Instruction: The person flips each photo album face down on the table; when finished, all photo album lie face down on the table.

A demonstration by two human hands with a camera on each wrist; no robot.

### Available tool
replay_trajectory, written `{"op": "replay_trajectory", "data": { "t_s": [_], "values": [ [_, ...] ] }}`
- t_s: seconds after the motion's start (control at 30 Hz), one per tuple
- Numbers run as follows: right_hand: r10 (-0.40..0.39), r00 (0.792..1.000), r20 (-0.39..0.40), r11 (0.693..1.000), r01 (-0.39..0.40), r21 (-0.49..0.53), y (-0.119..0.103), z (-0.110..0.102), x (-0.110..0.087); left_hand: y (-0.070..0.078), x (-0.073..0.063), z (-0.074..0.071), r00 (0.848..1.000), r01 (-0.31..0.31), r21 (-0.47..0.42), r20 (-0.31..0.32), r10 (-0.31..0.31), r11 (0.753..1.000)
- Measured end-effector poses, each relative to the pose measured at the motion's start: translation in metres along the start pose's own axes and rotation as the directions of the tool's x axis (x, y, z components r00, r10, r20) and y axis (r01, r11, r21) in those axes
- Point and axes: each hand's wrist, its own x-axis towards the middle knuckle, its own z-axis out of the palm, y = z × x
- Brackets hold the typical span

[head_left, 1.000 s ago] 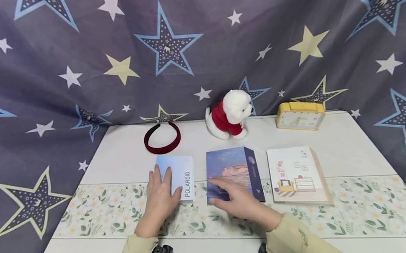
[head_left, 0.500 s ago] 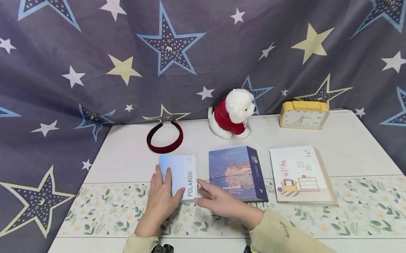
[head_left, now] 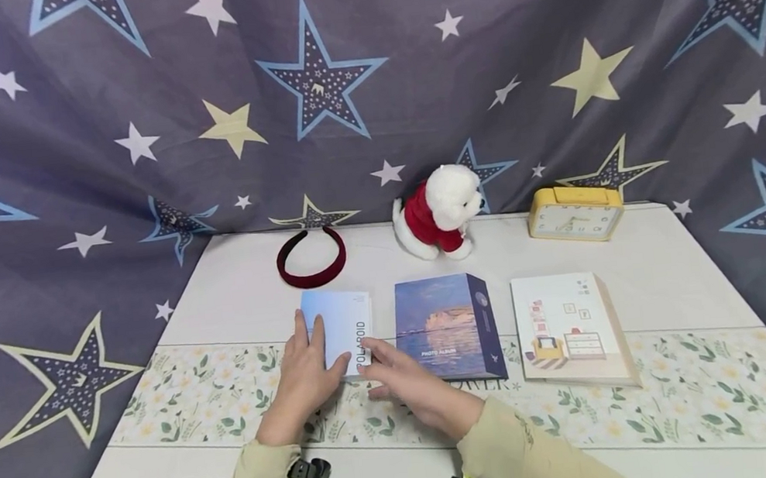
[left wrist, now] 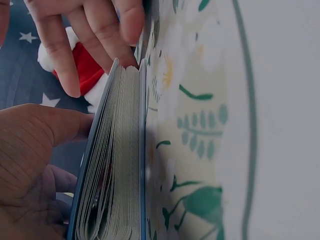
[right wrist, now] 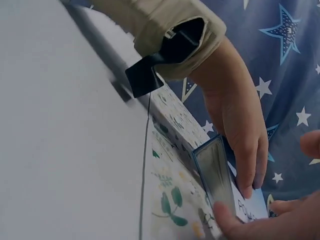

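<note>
A light blue album marked POLAROID (head_left: pixel 341 317) lies flat left of centre. My left hand (head_left: pixel 302 378) rests on its left half, fingers straight and spread over the cover. From the right, my right hand (head_left: pixel 401 381) reaches to the album's right edge, its fingertips overlapping the lettering. The left wrist view shows the album's page block (left wrist: pixel 127 150) edge-on, with my left thumb (left wrist: pixel 65 122) against the cover and right fingers (left wrist: pixel 97 35) beyond. In the right wrist view my right thumb (right wrist: pixel 226 217) is close by the album's lower edge.
Right of the hands lie a dark blue photo album (head_left: pixel 437 323) and a thick book with a room drawing (head_left: pixel 564 329). Behind them are a dark red headband (head_left: pixel 315 279), a white plush dog in red (head_left: pixel 433 218) and a yellow alarm clock (head_left: pixel 575 215).
My right hand has moved left, off the dark blue photo album, to the right edge of the POLAROID album. The left hand stays on the cover.
</note>
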Motion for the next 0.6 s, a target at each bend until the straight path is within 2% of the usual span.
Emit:
{"op": "replay_trajectory", "data": {
  "t_s": [0.1,0.27,0.43,0.6],
  "values": [
    [-0.03,1.0,0.004,0.992,0.029,0.119,0.0012,-0.0012,0.0016,0.0015,0.0002,-0.001,1.0,0.026,-0.012,0.017,-0.025,1.0],
    [-0.079,0.997,-0.021,0.953,0.082,0.293,0.0056,-0.0028,0.0038,0.0033,0.0014,-0.0017,0.998,0.052,-0.035,0.031,-0.051,0.998],
    [-0.107,0.993,-0.043,0.911,0.115,0.397,0.0079,-0.0051,0.0036,0.0038,0.0036,-0.0013,0.996,0.091,-0.072,0.033,-0.088,0.993],
    [-0.097,0.994,-0.051,0.885,0.109,0.453,0.0078,-0.0078,0.003,0.0021,0.0063,-0.0028,0.99,0.135,-0.111,0.058,-0.129,0.985]
  ]
}}
